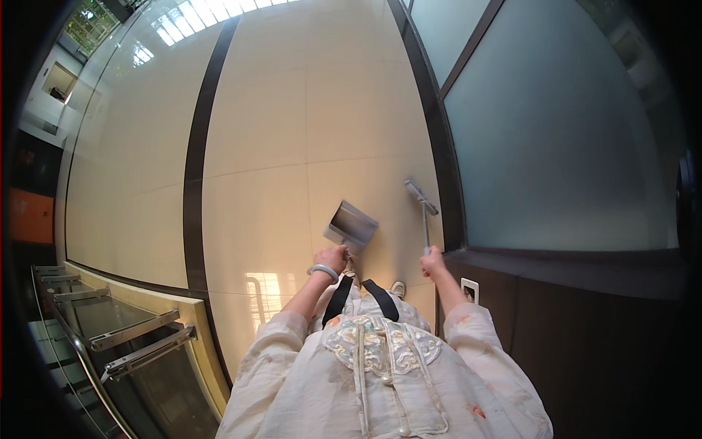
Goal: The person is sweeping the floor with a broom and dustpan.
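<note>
Both hands closed on handles: left hand [333,257] wrapped round the short visible stretch of the dustpan's handle, dustpan [351,224] just far of it; right hand [432,261] fisted round the thin grey stick of a broom [420,196], head pointing far. Finger detail small, exact thumb positions can't tell.

Largest first: cream tiled floor [256,110], glossy, thin joint lines, light reflections far left and near the person's left side. Frosted glass panels [548,139] fill the far right, dark frame along the floor edge. Person's pale top [292,388] takes the near middle, floral embroidery and corded trim down the front, loose sleeves. Dark brown panel [570,322] near right, below the glass. Metal railing [91,373] near left, next to a pale ledge [197,344]. Dark floor strip [196,146] runs near to far, left of the dustpan. Orange panel [31,216] at the left edge.

Dustpan is grey, boxy, tilted, mid floor, left of the broom; whether it touches the tiles, can't tell. Broom head grey, narrow, slanted, slightly blurred, between dustpan and dark frame, apart from both. Black straps [338,301] hang in front of the person. White-framed wall plate [469,290] just right of the right forearm. Light shoe [398,288] on the floor between the forearms. Pale bracelet [323,272] round the left wrist
</note>
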A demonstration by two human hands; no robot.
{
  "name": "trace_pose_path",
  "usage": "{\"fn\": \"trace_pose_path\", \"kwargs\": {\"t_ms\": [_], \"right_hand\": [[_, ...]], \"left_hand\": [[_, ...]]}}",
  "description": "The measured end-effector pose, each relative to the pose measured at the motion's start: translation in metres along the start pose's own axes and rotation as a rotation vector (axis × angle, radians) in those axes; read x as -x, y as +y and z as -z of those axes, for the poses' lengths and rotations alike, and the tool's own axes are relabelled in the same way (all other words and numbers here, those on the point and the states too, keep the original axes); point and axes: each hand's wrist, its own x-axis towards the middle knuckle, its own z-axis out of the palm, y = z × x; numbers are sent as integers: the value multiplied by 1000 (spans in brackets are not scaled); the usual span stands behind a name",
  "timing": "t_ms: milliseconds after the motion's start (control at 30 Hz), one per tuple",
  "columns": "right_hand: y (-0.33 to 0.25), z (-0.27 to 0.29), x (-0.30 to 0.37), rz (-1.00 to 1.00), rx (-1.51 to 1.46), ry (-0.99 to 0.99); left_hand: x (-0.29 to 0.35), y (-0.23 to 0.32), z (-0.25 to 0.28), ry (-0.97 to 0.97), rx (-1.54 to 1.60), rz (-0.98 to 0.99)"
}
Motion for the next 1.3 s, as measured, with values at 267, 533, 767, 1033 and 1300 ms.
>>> {"fn": "trace_pose_path", "kwargs": {"t_ms": [267, 533, 767, 1033, 1300], "right_hand": [[-33, -21, 77, -224, -98, -431], [-86, 4, 72, -154, -220, -284], [-113, -78, 23, 68, 272, -97], [-118, -65, 61, -134, 101, -495], [-147, 36, 24, -157, -244, -312]], "left_hand": [[-7, -51, 23, 69, 48, 84], [8, -87, 32, 125, 89, 139], [5, -86, 27, 114, 167, 142], [-6, -77, 48, 60, 127, 205], [-29, -51, 69, 103, 252, 236]]}}
